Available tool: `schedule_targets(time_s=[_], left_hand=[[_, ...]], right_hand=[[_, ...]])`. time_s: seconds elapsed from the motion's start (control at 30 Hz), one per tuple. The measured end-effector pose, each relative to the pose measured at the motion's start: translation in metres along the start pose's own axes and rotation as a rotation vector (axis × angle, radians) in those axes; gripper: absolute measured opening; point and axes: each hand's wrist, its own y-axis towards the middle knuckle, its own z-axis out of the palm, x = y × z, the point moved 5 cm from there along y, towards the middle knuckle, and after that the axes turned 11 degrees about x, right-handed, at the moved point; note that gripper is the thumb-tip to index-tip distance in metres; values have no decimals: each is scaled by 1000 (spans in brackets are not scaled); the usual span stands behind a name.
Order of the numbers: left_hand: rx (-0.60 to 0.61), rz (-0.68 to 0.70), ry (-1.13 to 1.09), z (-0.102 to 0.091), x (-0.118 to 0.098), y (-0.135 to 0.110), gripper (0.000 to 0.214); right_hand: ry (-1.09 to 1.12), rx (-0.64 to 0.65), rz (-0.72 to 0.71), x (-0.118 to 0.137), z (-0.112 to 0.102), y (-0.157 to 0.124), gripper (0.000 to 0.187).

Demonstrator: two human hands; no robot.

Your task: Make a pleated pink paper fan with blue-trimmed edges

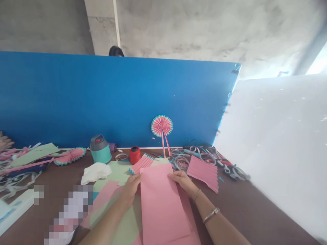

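A long sheet of pink paper [163, 204] lies in front of me over other pink and green sheets. My left hand [133, 189] pinches its far left corner, thumb on top. At the far right edge, my right hand [182, 180] holds the same paper between thumb and fingers. Just beyond my left hand is a pleated pink strip [143, 164] with a blue edge. Another pleated pink sheet [203, 172] sits right of my right hand. A finished round paper fan [161, 126] on two pink sticks leans upright against the blue board.
A teal container [100, 149], a red thread spool [134, 155] and a crumpled white cloth [96, 172] stand or lie left of centre. Coiled strips [181, 162] clutter the back right. A second fan [70, 156] lies at left. A blue partition [114, 98] closes the back; another person's hand [5, 143] shows far left.
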Motion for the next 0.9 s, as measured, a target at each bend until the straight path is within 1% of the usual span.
schedule_targets(time_s=[0.27, 0.47, 0.7, 0.8, 0.9], left_hand=[[-65, 61, 31, -5, -2, 1, 48], [-65, 38, 11, -6, 3, 4, 47], [-94, 79, 108, -8, 0, 3, 46], [-68, 74, 119, -7, 2, 4, 49], [-32, 29, 154, -4, 4, 3, 50]], right_hand=[[9, 21, 22, 1, 2, -1, 44], [61, 7, 30, 1, 4, 0, 41], [53, 0, 59, 0, 4, 1, 44], [60, -7, 50, 1, 3, 0, 43], [69, -26, 45, 1, 3, -2, 42]])
